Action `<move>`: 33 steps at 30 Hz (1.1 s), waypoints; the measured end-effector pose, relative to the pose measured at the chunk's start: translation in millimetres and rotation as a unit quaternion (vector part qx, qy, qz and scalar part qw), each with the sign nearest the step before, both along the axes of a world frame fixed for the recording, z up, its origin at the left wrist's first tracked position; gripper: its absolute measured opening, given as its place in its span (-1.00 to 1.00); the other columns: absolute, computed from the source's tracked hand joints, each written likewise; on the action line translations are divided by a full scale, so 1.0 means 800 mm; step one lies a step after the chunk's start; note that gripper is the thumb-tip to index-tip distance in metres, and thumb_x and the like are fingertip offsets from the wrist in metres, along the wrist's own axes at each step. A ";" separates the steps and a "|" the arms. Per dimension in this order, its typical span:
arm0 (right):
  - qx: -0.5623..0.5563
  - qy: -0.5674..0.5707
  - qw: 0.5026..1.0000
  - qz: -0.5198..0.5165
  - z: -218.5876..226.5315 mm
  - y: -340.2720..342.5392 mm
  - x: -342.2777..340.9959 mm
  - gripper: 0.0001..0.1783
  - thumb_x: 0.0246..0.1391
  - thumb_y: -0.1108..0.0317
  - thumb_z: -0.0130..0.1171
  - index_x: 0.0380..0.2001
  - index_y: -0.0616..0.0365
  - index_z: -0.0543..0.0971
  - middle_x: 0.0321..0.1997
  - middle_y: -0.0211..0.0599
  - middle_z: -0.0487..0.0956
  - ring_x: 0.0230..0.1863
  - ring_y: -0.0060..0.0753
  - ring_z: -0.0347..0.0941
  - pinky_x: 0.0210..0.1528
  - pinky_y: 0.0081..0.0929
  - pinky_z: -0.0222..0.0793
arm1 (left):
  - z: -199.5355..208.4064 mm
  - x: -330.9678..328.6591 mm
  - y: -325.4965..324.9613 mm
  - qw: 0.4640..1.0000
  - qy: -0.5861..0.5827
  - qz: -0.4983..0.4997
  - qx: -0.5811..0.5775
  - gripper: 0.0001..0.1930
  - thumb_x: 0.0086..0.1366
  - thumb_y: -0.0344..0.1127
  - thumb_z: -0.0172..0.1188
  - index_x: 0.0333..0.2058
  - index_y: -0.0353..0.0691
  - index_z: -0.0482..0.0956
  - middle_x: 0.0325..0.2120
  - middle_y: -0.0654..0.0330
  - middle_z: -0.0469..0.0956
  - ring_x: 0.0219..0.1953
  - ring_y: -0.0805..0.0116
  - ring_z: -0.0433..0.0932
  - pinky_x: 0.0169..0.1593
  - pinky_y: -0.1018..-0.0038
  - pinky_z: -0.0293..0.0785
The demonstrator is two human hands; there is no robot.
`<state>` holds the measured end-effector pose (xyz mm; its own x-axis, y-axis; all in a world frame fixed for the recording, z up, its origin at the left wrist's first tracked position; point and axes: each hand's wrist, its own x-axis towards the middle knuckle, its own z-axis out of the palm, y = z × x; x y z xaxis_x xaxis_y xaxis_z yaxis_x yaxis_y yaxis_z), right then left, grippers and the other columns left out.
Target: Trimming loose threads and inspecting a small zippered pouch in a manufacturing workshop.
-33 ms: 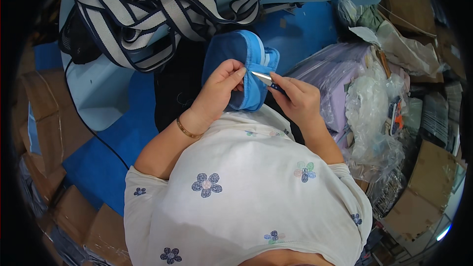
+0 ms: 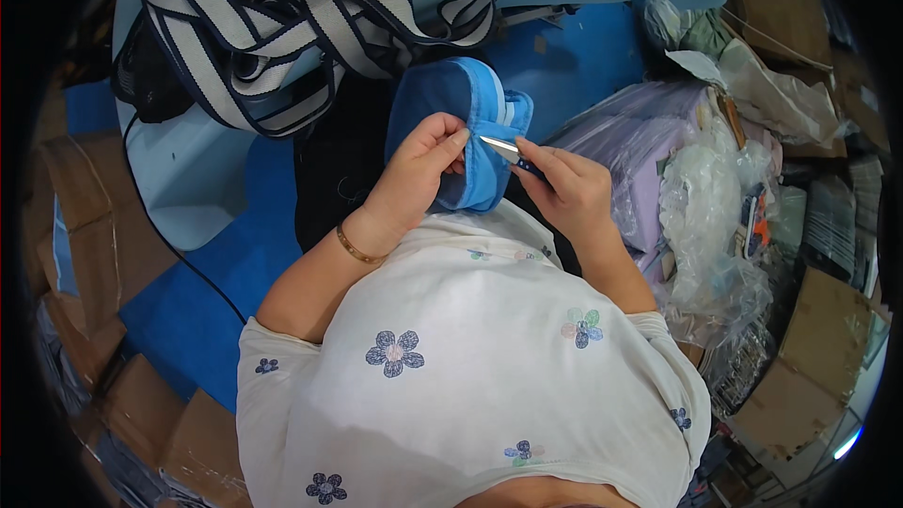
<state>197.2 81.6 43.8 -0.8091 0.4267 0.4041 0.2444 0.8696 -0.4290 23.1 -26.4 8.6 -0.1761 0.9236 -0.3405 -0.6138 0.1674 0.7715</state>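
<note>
A blue fabric pouch (image 2: 410,99) with lighter blue edging and a pale zipper-like strip rests just beyond my lap. My left hand (image 2: 425,162) pinches its edge near the middle, thumb against the fingers. In my right hand (image 2: 574,190) is a pair of thread snips (image 2: 501,147), with a pale metal blade and dark handle. The blade points left, its tip at the pouch's seam, close to my left fingertips. Whether the tip touches the fabric or a thread, I cannot tell. The pouch's underside is hidden.
Striped white-and-navy webbing (image 2: 329,23) lies heaped on the light blue table (image 2: 193,179) ahead. Plastic-wrapped lilac goods (image 2: 640,155) are piled on the right. Cardboard boxes (image 2: 94,226) stand on the left, and a black cable (image 2: 188,263) hangs nearby.
</note>
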 end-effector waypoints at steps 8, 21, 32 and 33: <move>0.003 -0.006 1.000 -0.005 0.001 0.000 -0.004 -0.56 -0.30 0.51 0.39 -0.20 0.18 0.62 -0.48 -0.21 0.60 -0.55 -0.34 0.52 -0.52 -0.56 0.42 | 0.007 -0.001 0.002 1.000 0.001 -0.008 -0.009 -0.86 0.39 -0.30 -0.06 -0.24 -0.20 0.45 -0.43 0.37 0.40 -0.37 0.62 0.31 -0.19 0.66 0.28; 0.006 0.012 1.000 0.010 -0.003 -0.001 -0.005 -0.54 -0.30 0.52 0.39 -0.18 0.18 0.61 -0.49 -0.20 0.59 -0.56 -0.34 0.51 -0.53 -0.56 0.41 | -0.010 -0.002 -0.003 1.000 -0.021 -0.012 0.002 -0.85 0.39 -0.28 -0.05 -0.21 -0.16 0.47 -0.41 0.39 0.42 -0.36 0.62 0.30 -0.18 0.64 0.23; 0.000 0.002 1.000 0.008 -0.002 -0.001 -0.003 -0.54 -0.30 0.53 0.39 -0.18 0.17 0.61 -0.47 -0.20 0.59 -0.55 -0.34 0.52 -0.52 -0.57 0.41 | -0.009 -0.004 -0.003 0.999 -0.043 -0.013 0.002 -0.86 0.38 -0.28 -0.05 -0.23 -0.15 0.47 -0.42 0.40 0.43 -0.37 0.63 0.30 -0.18 0.63 0.23; 0.001 -0.006 1.000 0.010 -0.001 -0.002 -0.002 -0.54 -0.30 0.52 0.39 -0.18 0.17 0.61 -0.47 -0.20 0.59 -0.54 -0.33 0.52 -0.52 -0.56 0.42 | -0.011 -0.003 -0.004 0.999 -0.043 -0.012 0.001 -0.86 0.38 -0.28 -0.05 -0.23 -0.15 0.47 -0.42 0.40 0.43 -0.37 0.63 0.30 -0.18 0.63 0.23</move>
